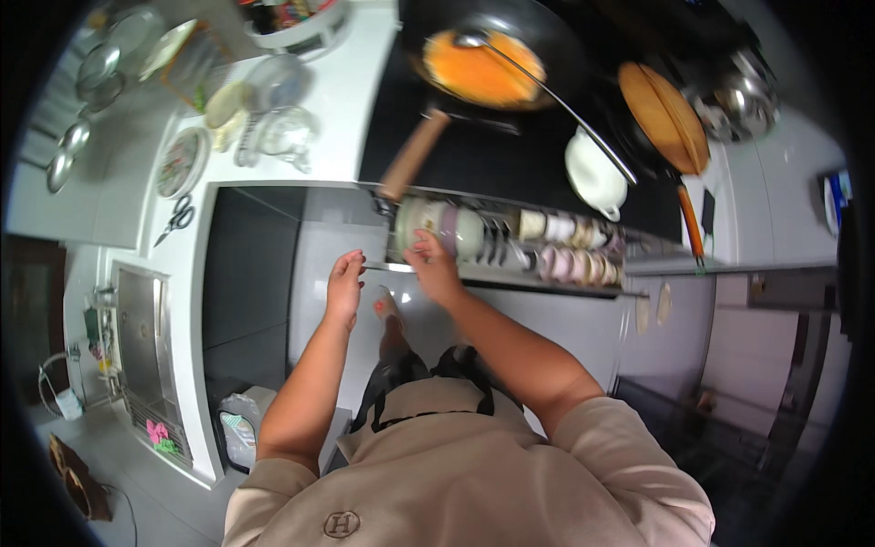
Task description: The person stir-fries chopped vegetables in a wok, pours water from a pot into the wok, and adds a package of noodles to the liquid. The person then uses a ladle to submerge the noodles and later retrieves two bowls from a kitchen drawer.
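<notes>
A pulled-out drawer [499, 279] below the cooktop holds stacked plates or bowls [437, 229] in pale green and mauve. My right hand [434, 269] is over its front edge, fingers spread against or just before the stack; blur hides whether they touch. Beside the drawer's left front corner, my left hand [345, 287] is held in the air, loosely curled and empty. Further right in the drawer stand rows of small bowls or cups [577, 265]. Above, a wok [567, 41] contains an orange egg-like sheet [478, 72], with a long-handled metal ladle [547, 89] resting across it.
The wok's wooden handle [413, 157] juts over the drawer. A white bowl [593, 174] and a pan with a wooden lid [663, 116] sit on the black cooktop [492, 154]. Scissors [179, 217] and glass jars [284, 133] occupy the left counter, near a sink [143, 321].
</notes>
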